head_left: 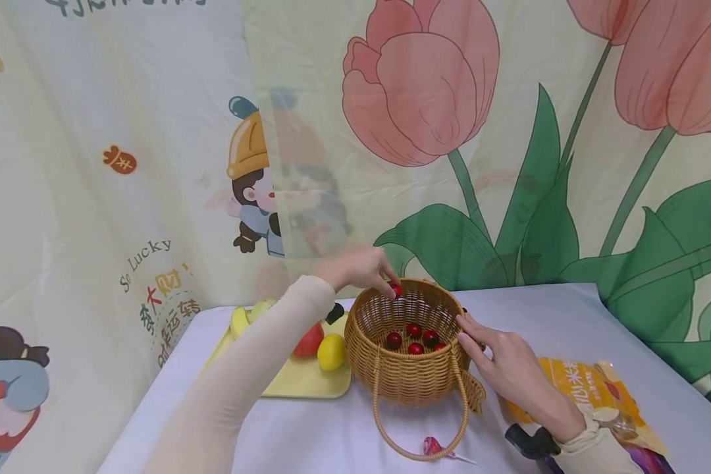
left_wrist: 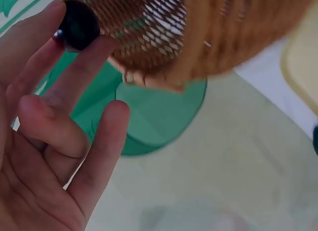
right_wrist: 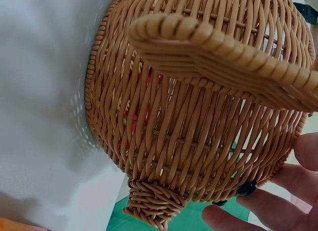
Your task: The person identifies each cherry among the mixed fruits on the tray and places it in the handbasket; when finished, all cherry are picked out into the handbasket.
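Note:
A round wicker basket (head_left: 385, 375) stands on the table with several dark red cherries (head_left: 415, 348) inside. Over its far left rim, my left hand (head_left: 361, 268) pinches another cherry (left_wrist: 79, 25) between thumb and fingertips. The left wrist view shows that cherry near black, the other fingers spread and half bent. At the opposite side, my right hand (head_left: 506, 359) touches the basket's right rim with fairly straight fingers. In the right wrist view its fingers (right_wrist: 271, 206) lie along the wicker rim, beside black beads (right_wrist: 246, 188). The basket's handle (head_left: 385, 428) hangs down toward me.
Left of the basket, a yellow tray (head_left: 302, 388) holds a lemon (head_left: 331, 352), a red fruit (head_left: 309, 341) and bananas (head_left: 239, 321), partly behind my left sleeve. A lollipop (head_left: 432, 446) lies under the handle. An orange snack bag (head_left: 592, 395) lies at the right, beneath my right forearm.

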`<action>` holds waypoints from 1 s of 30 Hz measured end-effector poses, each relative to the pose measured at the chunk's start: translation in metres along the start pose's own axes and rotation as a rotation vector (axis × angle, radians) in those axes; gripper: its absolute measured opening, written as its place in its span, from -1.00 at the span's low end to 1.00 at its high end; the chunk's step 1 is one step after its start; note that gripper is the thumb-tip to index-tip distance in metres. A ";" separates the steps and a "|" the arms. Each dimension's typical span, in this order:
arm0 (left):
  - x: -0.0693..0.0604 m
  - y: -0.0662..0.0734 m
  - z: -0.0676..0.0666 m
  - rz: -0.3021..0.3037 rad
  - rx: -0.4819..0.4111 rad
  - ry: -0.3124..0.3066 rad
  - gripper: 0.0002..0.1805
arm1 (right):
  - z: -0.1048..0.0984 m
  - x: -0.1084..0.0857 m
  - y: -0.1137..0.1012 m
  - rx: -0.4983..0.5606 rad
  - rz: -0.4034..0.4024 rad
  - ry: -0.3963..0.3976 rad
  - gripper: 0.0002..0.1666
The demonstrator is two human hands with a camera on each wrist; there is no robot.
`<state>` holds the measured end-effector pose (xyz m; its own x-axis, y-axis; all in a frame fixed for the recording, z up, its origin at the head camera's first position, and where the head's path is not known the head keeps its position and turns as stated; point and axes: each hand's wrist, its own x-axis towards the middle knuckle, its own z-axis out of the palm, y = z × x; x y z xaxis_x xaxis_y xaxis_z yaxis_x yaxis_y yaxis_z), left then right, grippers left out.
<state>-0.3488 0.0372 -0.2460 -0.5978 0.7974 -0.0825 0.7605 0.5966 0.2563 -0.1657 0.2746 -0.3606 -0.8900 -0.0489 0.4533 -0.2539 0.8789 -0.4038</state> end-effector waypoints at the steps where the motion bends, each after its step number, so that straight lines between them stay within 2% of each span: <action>1: 0.003 0.002 0.003 0.008 0.001 -0.006 -0.75 | 0.000 0.000 0.000 0.001 0.005 -0.005 -0.46; 6: 0.015 0.012 0.016 0.033 0.020 -0.020 -0.78 | -0.001 -0.001 -0.001 0.002 0.024 -0.021 -0.44; 8: 0.018 0.015 0.018 0.022 0.037 -0.022 -0.77 | -0.001 0.000 -0.001 0.002 0.022 -0.020 -0.44; 14: 0.024 0.022 0.019 0.000 0.080 -0.027 -0.75 | -0.002 0.000 0.000 0.000 0.016 -0.009 -0.45; 19: 0.027 0.025 0.019 -0.003 0.089 -0.047 -0.75 | -0.002 0.000 0.000 0.001 0.026 -0.026 -0.44; 23: 0.031 0.028 0.020 -0.002 0.097 -0.039 -0.78 | -0.002 -0.001 -0.001 -0.002 0.032 -0.030 -0.43; 30: 0.041 0.032 0.034 0.013 0.110 -0.052 -0.74 | -0.002 0.000 -0.003 -0.003 0.021 -0.030 -0.44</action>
<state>-0.3404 0.0917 -0.2738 -0.5756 0.8073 -0.1306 0.7932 0.5900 0.1510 -0.1640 0.2730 -0.3578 -0.9060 -0.0448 0.4210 -0.2343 0.8812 -0.4106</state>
